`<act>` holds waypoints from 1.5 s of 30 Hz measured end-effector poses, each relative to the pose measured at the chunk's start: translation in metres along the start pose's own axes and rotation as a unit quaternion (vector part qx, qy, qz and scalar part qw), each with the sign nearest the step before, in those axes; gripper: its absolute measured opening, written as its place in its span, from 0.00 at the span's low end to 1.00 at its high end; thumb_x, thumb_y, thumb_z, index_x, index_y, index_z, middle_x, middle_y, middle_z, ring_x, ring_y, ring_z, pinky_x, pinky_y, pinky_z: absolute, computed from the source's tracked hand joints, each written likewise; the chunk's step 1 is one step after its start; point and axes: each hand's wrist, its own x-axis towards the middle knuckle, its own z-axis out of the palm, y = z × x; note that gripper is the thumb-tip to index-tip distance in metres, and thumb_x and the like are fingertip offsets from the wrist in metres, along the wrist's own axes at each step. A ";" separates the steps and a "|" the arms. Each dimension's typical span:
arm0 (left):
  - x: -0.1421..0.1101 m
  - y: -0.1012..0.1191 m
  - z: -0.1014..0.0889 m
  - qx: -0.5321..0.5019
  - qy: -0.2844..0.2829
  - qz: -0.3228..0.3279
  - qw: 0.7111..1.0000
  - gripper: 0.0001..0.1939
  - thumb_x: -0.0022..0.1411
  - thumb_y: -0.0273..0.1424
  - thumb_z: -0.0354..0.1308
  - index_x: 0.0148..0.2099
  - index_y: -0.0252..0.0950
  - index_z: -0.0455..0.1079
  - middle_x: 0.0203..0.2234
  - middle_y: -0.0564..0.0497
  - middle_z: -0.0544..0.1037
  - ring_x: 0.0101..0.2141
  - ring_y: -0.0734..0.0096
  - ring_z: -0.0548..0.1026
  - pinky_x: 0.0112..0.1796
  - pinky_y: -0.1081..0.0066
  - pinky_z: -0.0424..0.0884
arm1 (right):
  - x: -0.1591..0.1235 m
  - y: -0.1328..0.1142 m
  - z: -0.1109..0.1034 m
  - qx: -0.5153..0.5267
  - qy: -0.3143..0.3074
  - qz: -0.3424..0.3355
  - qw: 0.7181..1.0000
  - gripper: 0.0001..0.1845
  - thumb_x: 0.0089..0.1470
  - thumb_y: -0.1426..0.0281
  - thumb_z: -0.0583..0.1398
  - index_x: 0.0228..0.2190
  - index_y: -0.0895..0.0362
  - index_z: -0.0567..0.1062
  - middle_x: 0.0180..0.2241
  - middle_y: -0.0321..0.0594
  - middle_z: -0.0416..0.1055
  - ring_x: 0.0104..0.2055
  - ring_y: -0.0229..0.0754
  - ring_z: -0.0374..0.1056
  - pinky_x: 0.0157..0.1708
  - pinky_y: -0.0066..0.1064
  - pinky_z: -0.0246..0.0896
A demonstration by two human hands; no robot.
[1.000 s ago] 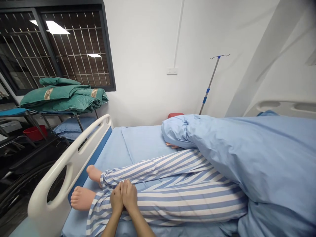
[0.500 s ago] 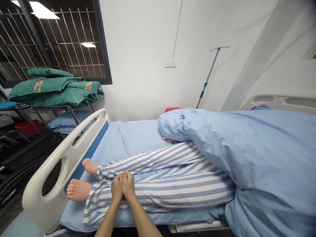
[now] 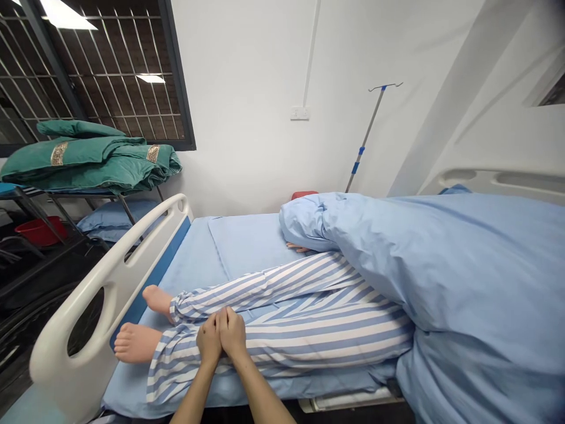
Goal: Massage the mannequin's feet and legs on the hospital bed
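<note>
Nearest of all, the left hand (image 3: 209, 345) and the right hand (image 3: 232, 334), bare and side by side, forearms angled in from the bottom of the view. Fingers straight and pressed together, neither clenched nor curled around anything; any grasp on the cloth beneath them impossible to tell from this view. Directly under both hands, the blue-and-white striped pyjama trousers (image 3: 304, 344), stretched across the blue sheet of the hospital bed (image 3: 247, 253), the hands resting over the nearer shin, a little above the cuff and toward the near edge of the bed.

Just beyond the cuffs, the near bare foot of a patient manikin (image 3: 135, 343) and the far bare foot (image 3: 156, 300), both just inside the white footboard (image 3: 99, 280). Farther up the bed, a pale blue quilt (image 3: 463, 277) bunched over the upper body, with manikin fingers (image 3: 296, 247) showing beneath its edge and a small red object (image 3: 304, 195) behind it.

Past the bed, a drip stand (image 3: 366, 141) against the white wall, near a wall socket (image 3: 299, 113). Across the far corner, folded green quilts (image 3: 88, 162) on a metal rack, with a blue pillow (image 3: 115, 221) and a red basin (image 3: 39, 231) below, all under a barred window (image 3: 110, 70).
</note>
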 end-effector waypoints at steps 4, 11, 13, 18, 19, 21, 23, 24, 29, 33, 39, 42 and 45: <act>0.004 0.010 -0.008 -0.035 -0.016 0.010 0.999 0.16 0.61 0.35 0.44 0.25 0.36 0.66 0.22 0.51 0.73 0.24 0.74 0.65 0.26 0.75 0.52 | 0.000 0.006 0.002 0.078 0.013 0.002 0.997 0.22 0.59 0.64 0.44 0.19 0.56 0.66 0.19 0.36 0.67 0.22 0.36 0.60 0.23 0.27 0.43; 0.002 0.032 -0.005 -0.173 0.068 0.020 0.982 0.19 0.59 0.37 0.43 0.19 0.36 0.57 0.14 0.55 0.64 0.20 0.75 0.61 0.24 0.75 0.54 | 0.008 0.015 0.004 0.183 0.025 0.022 0.983 0.20 0.57 0.63 0.45 0.18 0.56 0.62 0.18 0.35 0.64 0.23 0.35 0.58 0.23 0.26 0.47; -0.004 0.032 0.003 -0.137 0.057 0.010 0.989 0.17 0.59 0.36 0.44 0.21 0.36 0.60 0.16 0.53 0.67 0.21 0.75 0.61 0.25 0.75 0.53 | 0.010 0.019 0.005 0.200 0.032 0.029 0.979 0.20 0.57 0.63 0.46 0.17 0.56 0.61 0.18 0.34 0.62 0.22 0.35 0.57 0.23 0.25 0.47; -0.010 0.025 0.011 -0.033 0.021 -0.006 0.999 0.16 0.62 0.35 0.42 0.27 0.36 0.65 0.21 0.51 0.71 0.23 0.74 0.63 0.26 0.75 0.49 | 0.015 0.018 0.004 0.167 0.029 0.052 0.984 0.21 0.58 0.64 0.44 0.17 0.56 0.61 0.18 0.35 0.63 0.22 0.35 0.58 0.23 0.25 0.48; -0.010 0.024 0.010 -0.026 0.015 -0.010 1.000 0.16 0.63 0.34 0.41 0.27 0.36 0.65 0.22 0.50 0.72 0.23 0.74 0.63 0.25 0.75 0.49 | 0.015 0.015 0.001 0.134 0.026 0.055 0.989 0.21 0.58 0.64 0.43 0.17 0.56 0.62 0.18 0.36 0.65 0.23 0.36 0.59 0.23 0.26 0.48; -0.009 0.024 0.009 -0.018 0.004 -0.011 1.000 0.16 0.63 0.33 0.42 0.28 0.36 0.65 0.22 0.51 0.72 0.23 0.74 0.63 0.25 0.75 0.49 | 0.013 0.009 -0.008 0.046 0.015 0.040 0.998 0.21 0.59 0.65 0.43 0.19 0.57 0.66 0.20 0.39 0.68 0.23 0.37 0.61 0.24 0.27 0.46; -0.009 0.026 0.008 -0.014 -0.002 -0.002 1.000 0.15 0.63 0.33 0.42 0.29 0.36 0.66 0.23 0.51 0.73 0.24 0.75 0.64 0.25 0.75 0.48 | 0.011 0.006 -0.020 -0.042 -0.005 -0.003 0.999 0.20 0.59 0.65 0.44 0.24 0.57 0.69 0.22 0.40 0.70 0.24 0.39 0.62 0.24 0.28 0.44; -0.010 0.026 0.008 -0.011 -0.004 0.002 1.000 0.15 0.62 0.34 0.43 0.29 0.36 0.66 0.23 0.50 0.73 0.24 0.75 0.64 0.25 0.75 0.48 | 0.009 0.006 -0.026 -0.074 -0.015 -0.025 0.997 0.19 0.59 0.65 0.45 0.25 0.57 0.70 0.23 0.41 0.71 0.24 0.39 0.63 0.24 0.28 0.43; -0.013 0.027 0.009 0.030 -0.006 0.011 0.999 0.17 0.62 0.38 0.42 0.27 0.36 0.65 0.22 0.51 0.72 0.24 0.74 0.63 0.26 0.74 0.48 | -0.001 0.022 -0.039 -0.094 -0.024 -0.056 0.994 0.20 0.60 0.66 0.44 0.26 0.56 0.70 0.23 0.39 0.72 0.24 0.37 0.63 0.24 0.28 0.41; -0.010 0.035 0.006 0.011 -0.016 0.029 0.999 0.16 0.60 0.38 0.44 0.25 0.36 0.64 0.21 0.51 0.72 0.23 0.74 0.63 0.26 0.74 0.50 | -0.004 0.031 -0.035 -0.033 0.012 -0.043 0.998 0.20 0.60 0.66 0.44 0.23 0.56 0.69 0.21 0.38 0.70 0.24 0.36 0.62 0.25 0.27 0.42; -0.003 0.071 0.010 -0.123 0.046 0.057 0.990 0.20 0.62 0.36 0.39 0.22 0.36 0.61 0.17 0.52 0.69 0.22 0.74 0.65 0.27 0.75 0.57 | 0.008 0.036 -0.038 0.146 0.049 0.012 0.988 0.22 0.59 0.63 0.44 0.18 0.57 0.65 0.18 0.35 0.65 0.22 0.35 0.59 0.23 0.25 0.46; -0.007 0.072 0.022 -0.099 0.019 0.044 0.994 0.17 0.61 0.33 0.41 0.25 0.35 0.66 0.19 0.50 0.71 0.23 0.72 0.67 0.27 0.74 0.59 | 0.011 0.039 -0.038 0.198 0.066 0.029 0.978 0.22 0.58 0.62 0.45 0.17 0.57 0.64 0.17 0.34 0.63 0.22 0.34 0.57 0.23 0.25 0.47; -0.010 0.061 0.032 -0.037 -0.003 0.044 0.998 0.17 0.61 0.31 0.41 0.29 0.34 0.70 0.22 0.47 0.74 0.25 0.70 0.70 0.29 0.73 0.60 | 0.010 0.038 -0.036 0.194 0.065 0.022 0.979 0.22 0.57 0.61 0.46 0.17 0.57 0.64 0.17 0.34 0.63 0.21 0.35 0.56 0.22 0.25 0.47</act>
